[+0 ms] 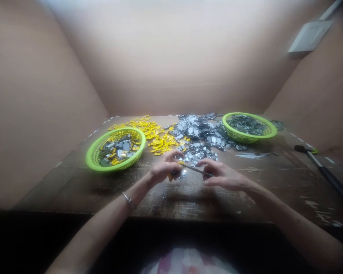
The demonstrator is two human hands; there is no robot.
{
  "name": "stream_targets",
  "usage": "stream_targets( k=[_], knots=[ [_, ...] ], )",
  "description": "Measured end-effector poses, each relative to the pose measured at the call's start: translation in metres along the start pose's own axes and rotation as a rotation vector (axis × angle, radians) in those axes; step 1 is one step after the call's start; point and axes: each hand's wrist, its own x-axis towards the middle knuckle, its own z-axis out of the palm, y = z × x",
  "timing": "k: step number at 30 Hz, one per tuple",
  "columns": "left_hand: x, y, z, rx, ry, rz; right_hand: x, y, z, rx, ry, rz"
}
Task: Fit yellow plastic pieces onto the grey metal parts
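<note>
My left hand (pixel 166 167), with a bangle at the wrist, is closed around one or more small yellow plastic pieces (pixel 171 177). Between the two hands runs a thin, dark, slender tool (pixel 196 169); its exact kind is too blurred to tell. The left end of it meets the yellow at my left fingers. At the other end my right hand (pixel 223 176) grips it between thumb and fingers. Just beyond the hands lie a heap of yellow frame-shaped pieces (pixel 161 144) and a heap of shiny grey metal pieces (pixel 193 127).
A lime-green basket (pixel 93 161) on the left contains mixed grey and yellow pieces. Another green basket (pixel 271 133), at the back right, holds grey pieces. A black-handled tool (pixel 328 177) lies along the right side of the worn wooden table (pixel 125 198). Walls enclose the table's back and sides.
</note>
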Motion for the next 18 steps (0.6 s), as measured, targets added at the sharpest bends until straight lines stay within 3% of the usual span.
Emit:
stream_targets(
  k=[6,18],
  knots=[
    [-0.004,-0.001,0.000,0.043,-0.018,-0.077,0.005,-0.002,-0.005,-0.419,-0.051,-0.185],
    [-0.008,-0.003,0.000,0.011,0.004,-0.090,0.014,0.013,-0.002,-0.320,-0.078,-0.193]
  ],
)
